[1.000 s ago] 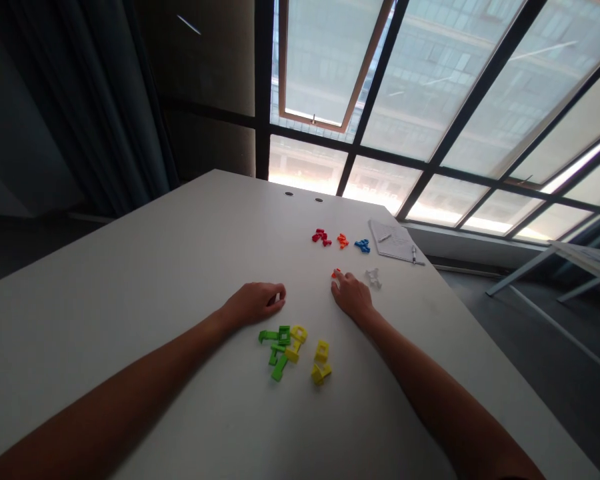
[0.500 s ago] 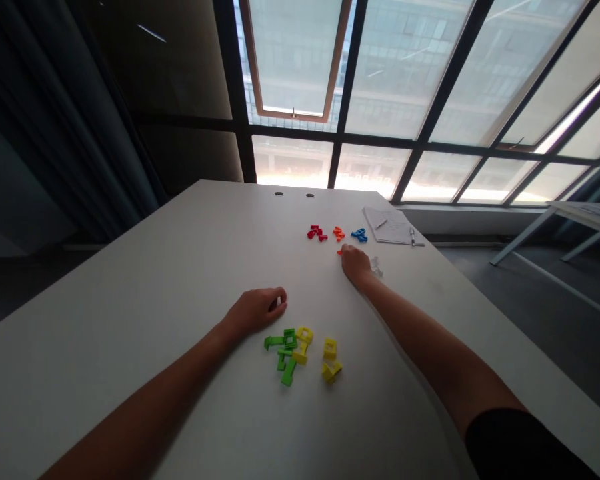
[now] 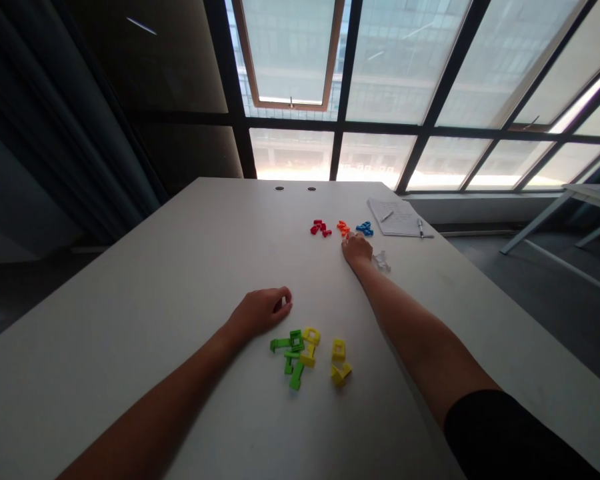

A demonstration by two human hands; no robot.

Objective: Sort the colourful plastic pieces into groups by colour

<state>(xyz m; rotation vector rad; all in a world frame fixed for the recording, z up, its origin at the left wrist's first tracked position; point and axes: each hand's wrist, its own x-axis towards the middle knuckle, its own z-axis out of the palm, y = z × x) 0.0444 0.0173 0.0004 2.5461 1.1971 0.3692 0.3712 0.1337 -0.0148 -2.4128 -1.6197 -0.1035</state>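
Observation:
My left hand [image 3: 261, 312] rests on the white table with fingers loosely curled towards the thumb and nothing visible in them. In front of it lie several green plastic pieces [image 3: 296, 340] and several yellow plastic pieces [image 3: 339, 349]. Farther off, my right hand [image 3: 358, 249] reaches to a small pile of orange plastic pieces [image 3: 343, 227]. Its fingers are closed on an orange plastic piece at the pile's near edge, mostly hidden by the hand. Close to its wrist is a group of white or clear pieces [image 3: 381, 261].
Red pieces [image 3: 321, 228] lie left of the orange pile, blue pieces [image 3: 365, 228] right of it. Sheets of paper [image 3: 397, 217] with pens on them lie near the table's right edge. Two round holes are at the far edge. Another table [image 3: 593, 193] stands at the right.
My right hand has moved slightly away from me, bringing the orange piece up to the orange pile. My left hand stays in place while the view shifts a little.

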